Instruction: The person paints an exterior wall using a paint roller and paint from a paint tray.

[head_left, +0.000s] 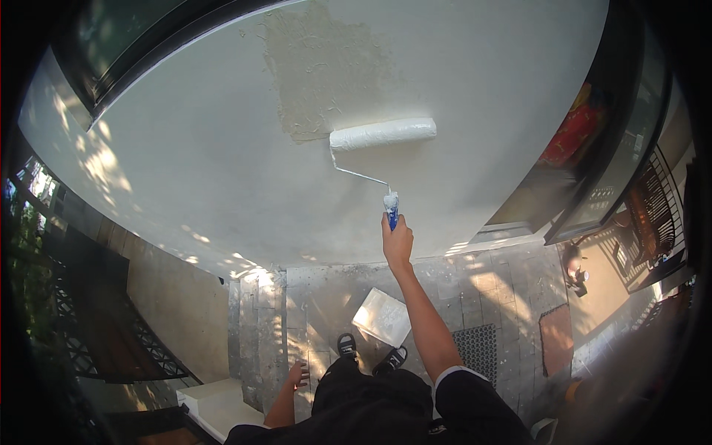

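My right hand [398, 241] is closed round the blue handle of a paint roller [383, 133], its arm stretched out ahead of me. White paint coats the roller's sleeve, which lies against the pale wall [222, 148]. Just above the sleeve's left part, a rough beige-grey patch [326, 67] shows on the wall. Down by my left side hangs my left hand [298, 374], holding nothing, its fingers loosely apart. On the floor ahead of my feet is a white, squarish object [382, 317]; whether it is a tray or a flat sheet I cannot tell.
Grey paving [482, 289] runs along the wall's foot, with steps [256, 326] at the left. A dark perforated mat [476, 351] and a reddish mat [556, 339] lie to the right. An open dark-framed door [608, 178] stands at the right. A white block [219, 404] is at lower left.
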### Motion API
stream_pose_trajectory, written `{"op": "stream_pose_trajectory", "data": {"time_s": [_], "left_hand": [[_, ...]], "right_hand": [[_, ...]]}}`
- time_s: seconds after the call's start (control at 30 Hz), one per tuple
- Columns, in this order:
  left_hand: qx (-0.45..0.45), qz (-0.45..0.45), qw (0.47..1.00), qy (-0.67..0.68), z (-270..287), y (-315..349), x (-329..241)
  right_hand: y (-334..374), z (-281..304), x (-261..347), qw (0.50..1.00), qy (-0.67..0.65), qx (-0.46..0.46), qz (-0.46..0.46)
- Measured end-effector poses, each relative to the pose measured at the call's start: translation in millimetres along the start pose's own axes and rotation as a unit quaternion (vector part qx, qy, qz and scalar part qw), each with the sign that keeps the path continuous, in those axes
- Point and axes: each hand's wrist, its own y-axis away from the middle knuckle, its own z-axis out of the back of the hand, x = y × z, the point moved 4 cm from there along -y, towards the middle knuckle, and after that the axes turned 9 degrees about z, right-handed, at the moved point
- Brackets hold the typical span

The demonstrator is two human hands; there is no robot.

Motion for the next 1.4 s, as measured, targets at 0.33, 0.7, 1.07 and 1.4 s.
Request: {"op": "stream_pose_trajectory", "data": {"time_s": [0.33, 0.7, 1.07, 1.4], "left_hand": [[0.019, -0.077, 0.995, -0.063, 52.6, 18.3, -53.1], [0.028, -0.131, 0.988, -0.081, 96.8, -4.6, -122.9], [0.042, -0.115, 0.987, -0.102, 110.8, -26.4, -126.0], [0.027, -0.129, 0.989, -0.071, 79.8, -7.4, -113.1]], "right_hand": [[-8.7, 4.1, 36.3, 0.999, -0.026, -0.034, -0.023], [-77.5, 76.0, 122.7, 0.996, -0.049, -0.075, 0.011], [-13.5, 21.2, 33.9, 0.996, 0.024, -0.090, -0.005], [1.0, 17.6, 17.4, 0.998, 0.023, -0.049, -0.033]]}}
